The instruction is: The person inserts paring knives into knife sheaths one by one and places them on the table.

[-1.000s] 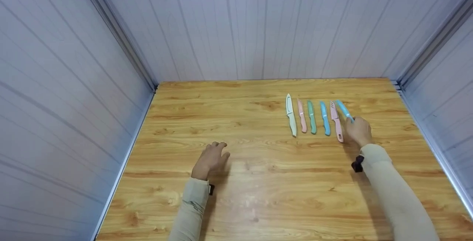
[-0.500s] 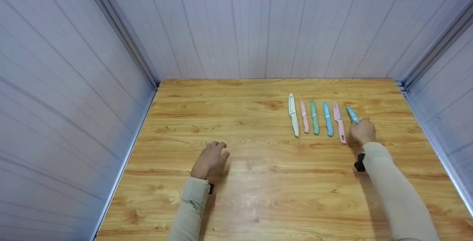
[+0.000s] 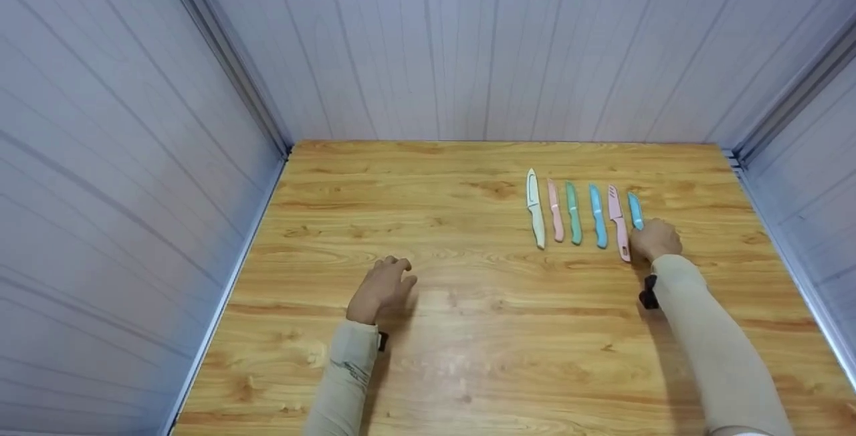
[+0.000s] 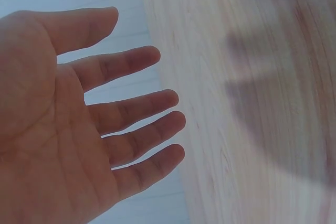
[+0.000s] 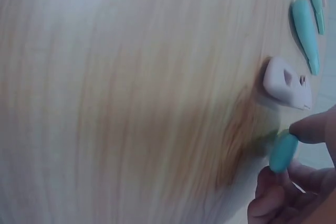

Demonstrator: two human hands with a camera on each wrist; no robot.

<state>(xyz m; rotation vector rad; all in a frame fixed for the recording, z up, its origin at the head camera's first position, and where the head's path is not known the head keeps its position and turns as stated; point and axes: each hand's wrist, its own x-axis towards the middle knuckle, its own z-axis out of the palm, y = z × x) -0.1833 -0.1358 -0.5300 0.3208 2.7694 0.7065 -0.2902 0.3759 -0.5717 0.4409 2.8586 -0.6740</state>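
Note:
My right hand (image 3: 657, 239) grips the handle of a blue knife (image 3: 635, 208) at the right end of a row of knives; the handle's butt shows between thumb and fingers in the right wrist view. Just left of it lies a pink knife (image 3: 618, 215) with a holed handle, then another blue knife (image 3: 598, 215), a green knife (image 3: 573, 212), a small pink knife (image 3: 555, 208) and a white knife (image 3: 535, 208). My left hand (image 3: 381, 289) hovers over the table at the left, holding nothing; the left wrist view shows its fingers apart and nearly straight.
The wood-grain table (image 3: 468, 356) meets a pale panelled back wall (image 3: 455, 48). Panelled walls (image 3: 120, 188) also stand along its left and right sides, with metal edging.
The blue knife in my right hand has shifted right, away from the pink one, and swung more nearly parallel to the row. The view has turned slightly. My left hand has stayed put.

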